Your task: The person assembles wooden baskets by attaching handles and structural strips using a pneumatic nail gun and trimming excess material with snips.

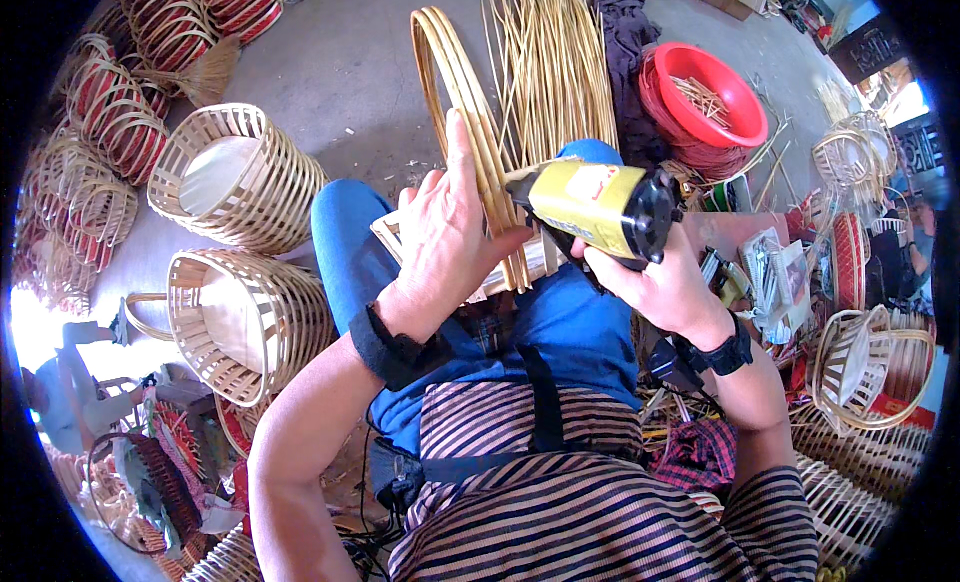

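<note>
My left hand (442,227) is at a tall looped handle (458,77) of bent cane strips. Its thumb lies across the strips near their lower end, the index finger points straight up along them, and the other fingers are curled, their tips hidden. In my right hand (655,292) is a yellow-and-black power tool (590,204), seemingly a nail gun, held tilted with its narrow nose against the handle's right side. Under the handle, a pale wooden basket part (388,237) lies across my lap, mostly covered by my hands and the tool.
Two slatted baskets (240,177) lie on the left, near stacks of red-and-natural baskets (110,112). Ahead is a bundle of thin canes (555,67) beside dark cloth (625,22). A red basin (735,122) holds short sticks. More baskets (860,367) are at the right.
</note>
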Available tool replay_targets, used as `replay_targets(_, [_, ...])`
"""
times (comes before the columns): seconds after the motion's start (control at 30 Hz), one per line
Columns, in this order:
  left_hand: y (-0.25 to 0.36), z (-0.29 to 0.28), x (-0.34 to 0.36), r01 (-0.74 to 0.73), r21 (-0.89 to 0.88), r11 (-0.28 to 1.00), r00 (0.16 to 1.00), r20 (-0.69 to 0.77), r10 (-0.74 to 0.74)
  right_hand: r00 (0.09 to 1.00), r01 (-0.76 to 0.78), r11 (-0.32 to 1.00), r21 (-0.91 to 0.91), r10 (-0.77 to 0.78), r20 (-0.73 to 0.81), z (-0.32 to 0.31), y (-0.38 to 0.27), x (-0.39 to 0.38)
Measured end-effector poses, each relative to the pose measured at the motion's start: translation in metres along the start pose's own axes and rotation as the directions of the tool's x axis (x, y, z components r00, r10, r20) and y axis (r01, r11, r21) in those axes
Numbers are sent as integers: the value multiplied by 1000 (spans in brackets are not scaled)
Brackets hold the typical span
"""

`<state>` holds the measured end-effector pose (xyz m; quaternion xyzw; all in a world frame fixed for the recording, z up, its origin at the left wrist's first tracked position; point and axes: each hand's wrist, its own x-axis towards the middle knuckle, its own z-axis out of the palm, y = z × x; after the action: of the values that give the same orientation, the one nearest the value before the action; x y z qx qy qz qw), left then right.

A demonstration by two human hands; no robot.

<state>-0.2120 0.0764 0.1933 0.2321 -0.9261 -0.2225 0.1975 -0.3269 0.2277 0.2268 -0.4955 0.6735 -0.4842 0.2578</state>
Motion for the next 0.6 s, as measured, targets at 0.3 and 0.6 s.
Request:
replay_targets(0.3, [-23, -20, 11, 222, -394, 892, 975, 73, -211, 594, -676, 737, -21, 528, -607, -53, 101, -133])
replay_targets(0.6, [-55, -64, 38, 158, -367, 917, 987, 86, -135, -138, -963, 163, 215, 388, -911, -50, 199, -260])
